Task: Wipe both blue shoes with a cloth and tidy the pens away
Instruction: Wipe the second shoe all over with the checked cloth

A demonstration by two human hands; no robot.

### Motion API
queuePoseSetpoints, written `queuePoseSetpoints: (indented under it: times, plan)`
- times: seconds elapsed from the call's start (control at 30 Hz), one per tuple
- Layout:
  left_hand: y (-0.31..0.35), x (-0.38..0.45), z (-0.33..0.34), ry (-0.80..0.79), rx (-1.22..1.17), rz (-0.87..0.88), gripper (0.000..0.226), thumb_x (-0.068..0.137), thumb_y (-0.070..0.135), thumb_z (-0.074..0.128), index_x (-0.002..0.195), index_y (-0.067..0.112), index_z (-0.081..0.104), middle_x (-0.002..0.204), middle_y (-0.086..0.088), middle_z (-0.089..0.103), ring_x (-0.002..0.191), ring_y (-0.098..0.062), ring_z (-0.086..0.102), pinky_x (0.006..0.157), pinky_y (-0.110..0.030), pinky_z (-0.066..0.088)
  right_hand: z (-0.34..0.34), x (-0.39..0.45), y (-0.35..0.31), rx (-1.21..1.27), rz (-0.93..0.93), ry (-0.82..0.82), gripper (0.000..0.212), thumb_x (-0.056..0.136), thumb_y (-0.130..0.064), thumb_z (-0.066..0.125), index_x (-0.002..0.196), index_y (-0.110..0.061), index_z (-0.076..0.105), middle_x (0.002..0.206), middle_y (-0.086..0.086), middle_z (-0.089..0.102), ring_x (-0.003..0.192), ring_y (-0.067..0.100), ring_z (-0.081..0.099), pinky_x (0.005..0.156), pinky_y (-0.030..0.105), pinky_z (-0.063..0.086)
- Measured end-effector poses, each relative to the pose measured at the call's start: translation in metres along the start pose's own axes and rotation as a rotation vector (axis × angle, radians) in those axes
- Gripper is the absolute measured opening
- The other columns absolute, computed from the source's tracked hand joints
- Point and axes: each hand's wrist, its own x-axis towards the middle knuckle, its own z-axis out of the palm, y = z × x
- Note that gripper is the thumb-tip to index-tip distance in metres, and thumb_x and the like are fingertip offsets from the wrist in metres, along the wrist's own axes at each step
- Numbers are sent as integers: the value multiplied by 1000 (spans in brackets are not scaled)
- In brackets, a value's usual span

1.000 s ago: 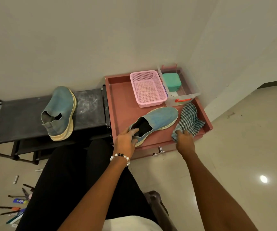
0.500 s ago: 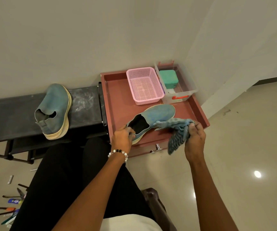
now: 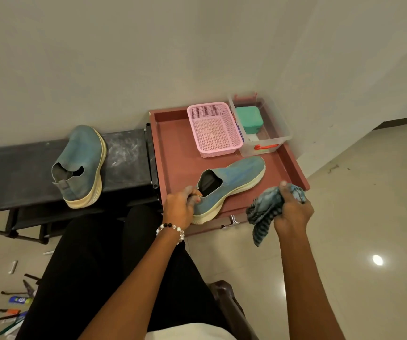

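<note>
One blue shoe [image 3: 234,181] with a cream sole lies on the red tray [image 3: 175,148], toe pointing to the back right. My left hand [image 3: 181,207] grips its heel collar. My right hand [image 3: 293,212] is closed on a bunched blue checked cloth [image 3: 265,209], held just off the tray's front right corner, apart from the shoe. The second blue shoe [image 3: 81,165] stands on the black rack [image 3: 13,173] at the left. Several pens [image 3: 6,310] lie scattered on the floor at the bottom left.
A pink mesh basket [image 3: 213,128] and a clear plastic box [image 3: 271,141] holding a green case [image 3: 249,119] stand at the tray's back. My black-clad legs fill the lower middle. A dark chair edge [image 3: 224,298] shows beneath my arms. Walls close the back and right.
My right hand lifted the cloth off the tray's right side and bunched it up near the front corner. My left hand kept hold of the shoe's heel.
</note>
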Motion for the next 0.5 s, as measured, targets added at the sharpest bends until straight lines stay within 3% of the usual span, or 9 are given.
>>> queuePoseSetpoints:
  times: [0.07,0.17,0.23,0.33,0.4,0.5]
  plan:
    - [0,2,2,-1,28,-32,19,86,-2,58,89,10,71,83,1,71,80,-15,65,75,-26,52,5,-3,2,-34,-23,-36,41,76,-2,75,112,2,57,96,7,67,82,22,69,58,27,56]
    - [0,5,3,3,56,-85,22,87,-3,54,97,10,69,89,-3,69,85,-20,64,79,-32,52,11,-3,7,-88,-14,-27,29,77,4,72,105,1,62,93,9,68,87,30,68,61,31,58]
    - [-2,6,5,-27,54,-81,34,85,-5,53,111,12,65,100,-6,67,94,-24,62,84,-36,51,10,-1,8,-164,-62,57,28,78,-3,74,104,-2,64,96,9,69,87,28,69,73,40,59]
    - [-4,6,8,-61,76,-26,53,83,-9,50,129,16,54,117,-8,61,107,-25,58,91,-41,50,6,-4,1,-277,-228,256,38,80,-17,75,114,-6,61,107,7,67,92,20,66,83,35,56]
    - [-6,5,10,-41,186,51,56,80,-10,56,132,13,51,122,-11,58,111,-28,56,94,-42,50,5,-8,-4,-235,-308,347,44,82,-22,73,120,-7,57,109,2,63,94,15,63,84,28,54]
    - [-10,4,16,-4,485,260,56,67,-10,72,120,5,61,125,-18,60,118,-38,56,99,-49,48,6,-13,-2,-187,-347,368,45,84,-25,71,123,-8,54,107,-1,60,94,11,61,84,22,52]
